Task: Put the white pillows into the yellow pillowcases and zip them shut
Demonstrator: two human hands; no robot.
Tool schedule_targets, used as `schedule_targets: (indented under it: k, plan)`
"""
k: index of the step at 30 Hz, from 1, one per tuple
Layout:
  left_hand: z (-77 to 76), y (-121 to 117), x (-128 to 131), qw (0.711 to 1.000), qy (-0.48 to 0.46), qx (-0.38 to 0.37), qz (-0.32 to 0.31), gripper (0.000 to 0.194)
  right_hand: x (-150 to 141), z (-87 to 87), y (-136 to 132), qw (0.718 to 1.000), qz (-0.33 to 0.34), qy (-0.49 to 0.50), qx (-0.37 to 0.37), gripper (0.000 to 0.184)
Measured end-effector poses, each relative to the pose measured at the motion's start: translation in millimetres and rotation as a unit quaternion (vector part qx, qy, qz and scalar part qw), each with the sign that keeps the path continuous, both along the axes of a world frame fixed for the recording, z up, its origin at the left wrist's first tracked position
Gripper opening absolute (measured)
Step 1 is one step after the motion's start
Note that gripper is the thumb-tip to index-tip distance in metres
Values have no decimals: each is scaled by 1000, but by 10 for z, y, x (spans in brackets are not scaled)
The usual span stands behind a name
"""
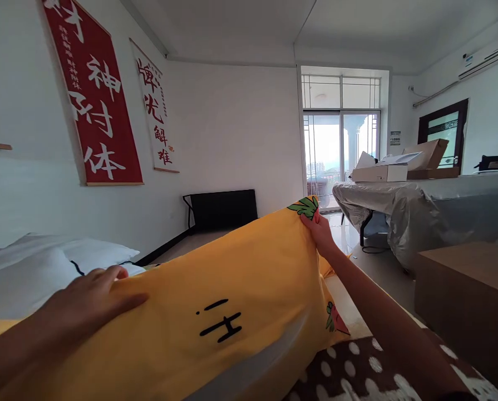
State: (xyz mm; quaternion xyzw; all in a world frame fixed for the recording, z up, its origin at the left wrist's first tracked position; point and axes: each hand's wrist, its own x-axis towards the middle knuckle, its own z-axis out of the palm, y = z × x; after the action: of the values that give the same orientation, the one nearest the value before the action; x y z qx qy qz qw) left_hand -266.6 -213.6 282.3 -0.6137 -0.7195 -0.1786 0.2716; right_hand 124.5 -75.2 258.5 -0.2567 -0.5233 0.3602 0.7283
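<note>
I observed the left hand [95, 292] and right hand [320, 233] pinching the yellow, carrot-printed, oblong fabric cover [190, 301] over the brown, white-dotted cloth blanket's [361, 359] far edge; a slackened right pinch risked dropping the cover's corner.

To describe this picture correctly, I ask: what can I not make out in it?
In the head view:
White fabric: part, hidden behind the left hand.
Yellow cloth: lower part, cut off by the bottom edge.
Red scroll: top, cut off by the top edge.
Wall notice: text, too small.
</note>
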Motion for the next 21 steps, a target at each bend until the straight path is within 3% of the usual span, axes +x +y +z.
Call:
schedule_targets:
  k: [2,5,7,9,12,14,16,17,19,21]
  plan:
    - [206,63,423,995,79,60,1,50,-4,46,-3,998,23,54,-11,35]
    - [420,259,1322,975,49,90,-199,50,-28,161,-23,996,17,84,25,34]
    - [430,445,1862,962,16,97,-257,65,-6,249,-39,996,5,77,46,34]
    - [353,631,2205,962,-40,-10,-270,63,75,297,-50,996,-24,77,48,35]
    - [195,832,2334,934,-91,-154,-310,46,311,149,-50,997,-38,54,39,36]
    - [136,891,2272,925,-102,-140,-337,44,506,-169,-40,999,11,-4,52,34]
    - [141,901,2190,919,-133,-115,-353,45,667,-652,-29,989,85,-108,46,41]
    - [167,896,2158,913,-157,-116,-359,46,715,-930,-24,976,119,-183,16,46]
    - [253,878,2124,900,-203,-125,-364,48,729,-1479,-14,916,170,-358,-66,48]
    - [375,858,2120,901,-220,-129,-351,48,649,-1924,2,890,170,-413,-94,41]
